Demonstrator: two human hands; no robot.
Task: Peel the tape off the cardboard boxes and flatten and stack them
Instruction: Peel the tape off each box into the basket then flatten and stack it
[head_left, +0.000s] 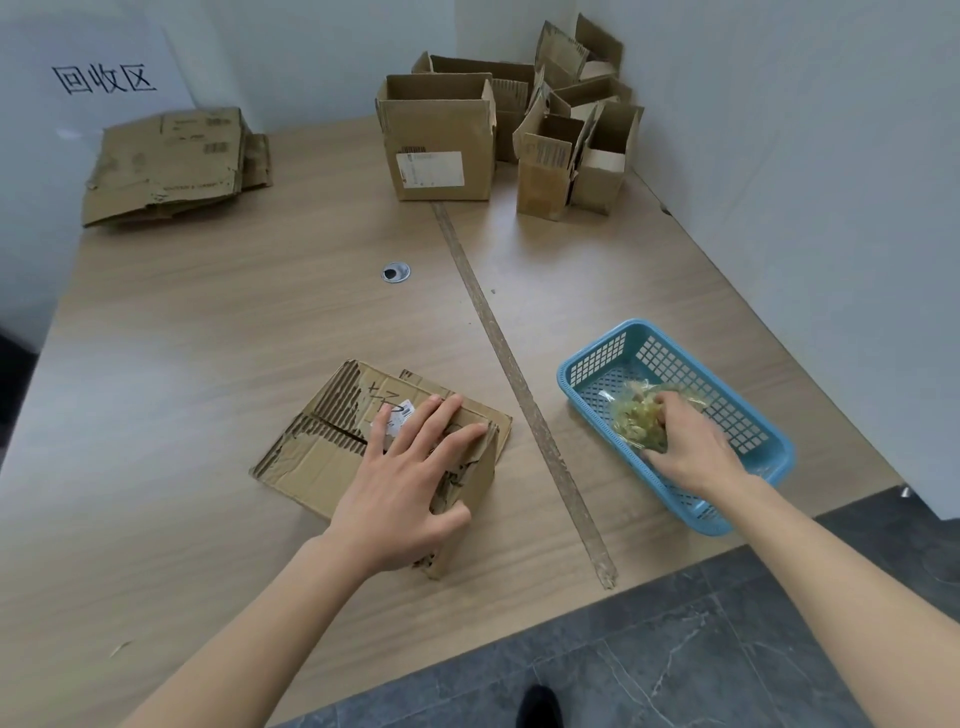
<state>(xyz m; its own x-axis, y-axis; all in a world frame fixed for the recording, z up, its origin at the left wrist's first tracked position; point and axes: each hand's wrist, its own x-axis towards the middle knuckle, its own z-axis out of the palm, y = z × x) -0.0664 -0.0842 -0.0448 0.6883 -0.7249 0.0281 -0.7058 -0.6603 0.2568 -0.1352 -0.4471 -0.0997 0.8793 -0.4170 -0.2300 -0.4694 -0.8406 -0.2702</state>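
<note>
two hands, one box, one basket

one broad wooden worktop (208, 322) carries everything we see. at its far right corner stands a cluster of open cardboard boxes (439, 140), and at the far left lies a stack of flattened cardboard (166, 161). near us sits a half-collapsed box (332, 441), its torn flap flat on the wood. our left hand (410, 478) rests on top of it, fingers straight and spread wide. to the right, a blue basket (597, 364) holds a wad of crumpled tape (636, 415); our right hand (691, 452) reaches in, fingers curled around that wad.
</note>
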